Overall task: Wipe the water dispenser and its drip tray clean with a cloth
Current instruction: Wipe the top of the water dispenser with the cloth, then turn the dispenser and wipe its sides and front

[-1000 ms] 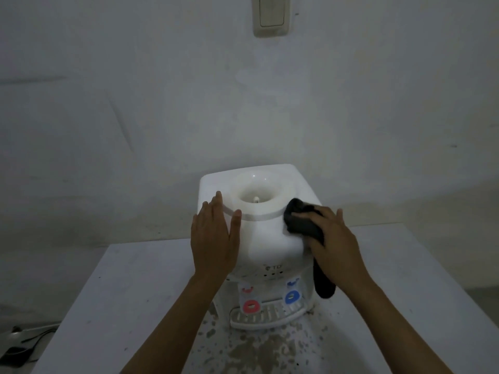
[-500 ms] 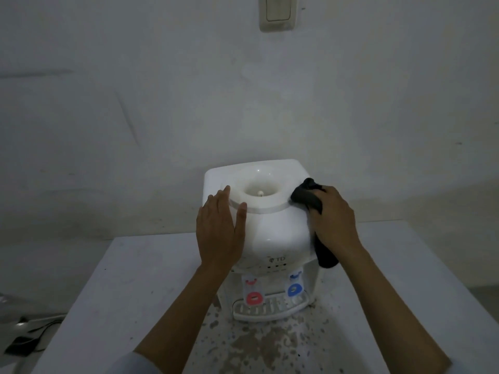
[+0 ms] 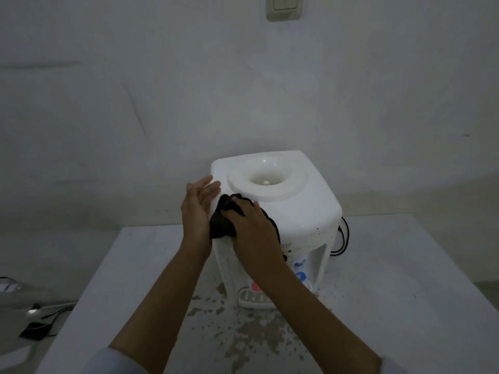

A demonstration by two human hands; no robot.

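Note:
A white tabletop water dispenser (image 3: 302, 209) stands on the table, its round bottle well facing up. My right hand (image 3: 252, 230) holds a dark cloth (image 3: 222, 220) against the dispenser's front left shoulder. My left hand (image 3: 198, 209) lies against the dispenser's left side with fingers straight, touching the cloth's edge. Below my right forearm show the red tap (image 3: 255, 286), the blue tap (image 3: 301, 276) and part of the slotted drip tray (image 3: 249, 298).
The white table (image 3: 391, 292) has worn, flaking patches in front of the dispenser. A black cord (image 3: 344, 238) loops at the dispenser's right rear. A wall switch (image 3: 285, 6) is high on the wall. Cables and a dark object (image 3: 35, 333) lie on the floor at left.
My right hand has carried the cloth from the dispenser's right shoulder across to its front left, beside my left hand. The dispenser now sits further right in view.

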